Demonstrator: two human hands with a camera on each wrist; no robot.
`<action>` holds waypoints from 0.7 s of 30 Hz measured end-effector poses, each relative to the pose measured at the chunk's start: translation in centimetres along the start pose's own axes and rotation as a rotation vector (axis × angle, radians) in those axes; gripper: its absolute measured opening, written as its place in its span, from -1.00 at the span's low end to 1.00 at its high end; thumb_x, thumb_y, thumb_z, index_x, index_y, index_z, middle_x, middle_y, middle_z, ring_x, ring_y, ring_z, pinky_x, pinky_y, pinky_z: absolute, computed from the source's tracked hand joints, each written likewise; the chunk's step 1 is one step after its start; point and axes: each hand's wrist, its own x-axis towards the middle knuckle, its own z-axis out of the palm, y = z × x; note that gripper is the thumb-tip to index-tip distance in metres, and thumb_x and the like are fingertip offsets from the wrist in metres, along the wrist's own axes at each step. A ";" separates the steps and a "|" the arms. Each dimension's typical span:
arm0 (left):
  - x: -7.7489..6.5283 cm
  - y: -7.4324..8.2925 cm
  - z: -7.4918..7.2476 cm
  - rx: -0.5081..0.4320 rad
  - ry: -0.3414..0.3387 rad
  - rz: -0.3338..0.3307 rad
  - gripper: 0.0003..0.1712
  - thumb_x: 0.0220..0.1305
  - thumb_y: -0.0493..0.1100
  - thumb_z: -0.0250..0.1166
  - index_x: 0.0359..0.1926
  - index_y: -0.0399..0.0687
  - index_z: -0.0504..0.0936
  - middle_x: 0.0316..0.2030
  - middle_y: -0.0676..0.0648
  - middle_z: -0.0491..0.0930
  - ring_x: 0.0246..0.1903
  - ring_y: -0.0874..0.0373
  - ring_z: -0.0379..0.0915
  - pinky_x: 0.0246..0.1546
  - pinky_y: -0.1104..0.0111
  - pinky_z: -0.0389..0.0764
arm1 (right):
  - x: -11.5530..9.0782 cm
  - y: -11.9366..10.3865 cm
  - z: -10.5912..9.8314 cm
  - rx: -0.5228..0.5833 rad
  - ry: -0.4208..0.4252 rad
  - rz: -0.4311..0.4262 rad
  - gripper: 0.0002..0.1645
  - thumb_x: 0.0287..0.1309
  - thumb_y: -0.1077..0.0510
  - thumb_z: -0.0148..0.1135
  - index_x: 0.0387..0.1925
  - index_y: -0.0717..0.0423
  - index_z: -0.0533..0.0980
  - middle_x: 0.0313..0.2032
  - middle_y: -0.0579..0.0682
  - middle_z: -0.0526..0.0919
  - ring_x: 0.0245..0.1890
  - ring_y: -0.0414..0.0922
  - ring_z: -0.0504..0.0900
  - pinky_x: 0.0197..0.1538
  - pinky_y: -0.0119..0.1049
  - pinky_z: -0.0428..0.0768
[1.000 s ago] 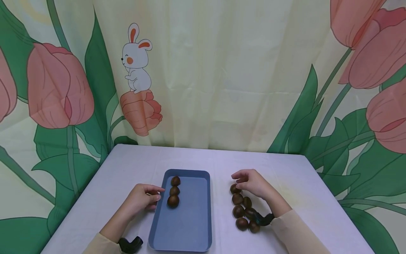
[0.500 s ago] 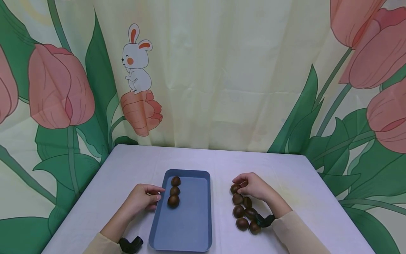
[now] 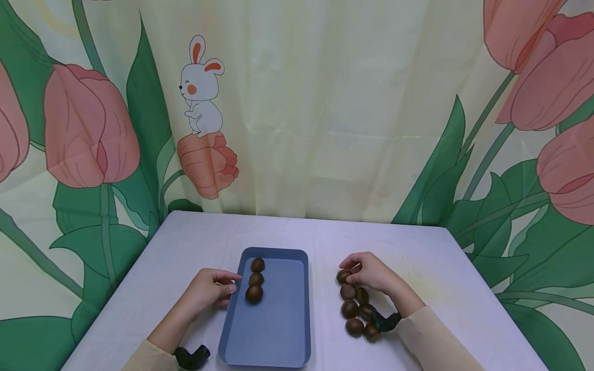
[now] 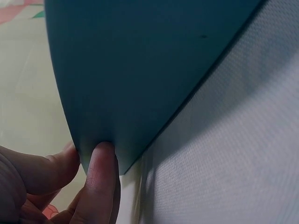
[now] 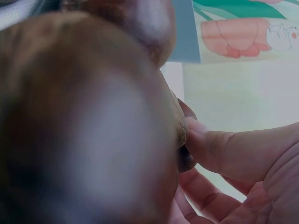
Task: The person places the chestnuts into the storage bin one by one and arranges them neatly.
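Observation:
My left hand (image 3: 208,290) is at the left side of a blue-grey rectangular tray (image 3: 263,340), its thumb and a finger pinching the rim. In the left wrist view those fingertips meet the tray wall (image 4: 126,84). Three chestnuts (image 3: 256,279) stand in a column in the tray's far left part. To the right of the tray, my right hand (image 3: 371,270) grips the farthest chestnut (image 3: 342,275) of a group on the table. The right wrist view has the thumb against that chestnut, partly hidden behind a blurred nearer chestnut (image 5: 93,121).
Several more chestnuts (image 3: 349,309) lie in two rough columns under my right wrist. A black wrist mount (image 3: 387,321) overlaps some of them. White cloth covers the table (image 3: 297,234); behind it hangs a curtain (image 3: 325,129) printed with tulips and a rabbit.
My right hand has come down slightly, and its fingers have closed round the farthest chestnut. The left hand, the tray and the chestnuts inside it have stayed put.

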 end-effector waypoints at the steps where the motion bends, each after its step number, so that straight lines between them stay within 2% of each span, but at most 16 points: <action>1: 0.0 0.0 0.0 -0.002 -0.001 0.000 -0.72 0.33 -0.42 0.45 0.04 -0.21 0.84 -0.17 -0.16 0.70 -0.36 0.14 0.66 -0.37 0.27 0.83 | 0.0 0.0 0.0 -0.002 -0.001 -0.001 -0.71 0.21 0.38 0.45 -0.04 0.13 0.74 -0.13 0.02 0.79 -0.16 -0.09 0.69 -0.06 -0.25 0.70; 21: 0.0 0.0 -0.1 -0.004 0.004 0.000 -0.72 0.33 -0.43 0.44 0.03 -0.21 0.84 -0.20 -0.16 0.69 -0.36 0.14 0.65 -0.37 0.29 0.83 | -0.4 0.0 -0.8 0.014 0.073 0.036 -0.73 0.18 0.35 0.51 -0.08 0.10 0.76 -0.13 0.00 0.82 -0.13 -0.08 0.72 -0.10 -0.28 0.70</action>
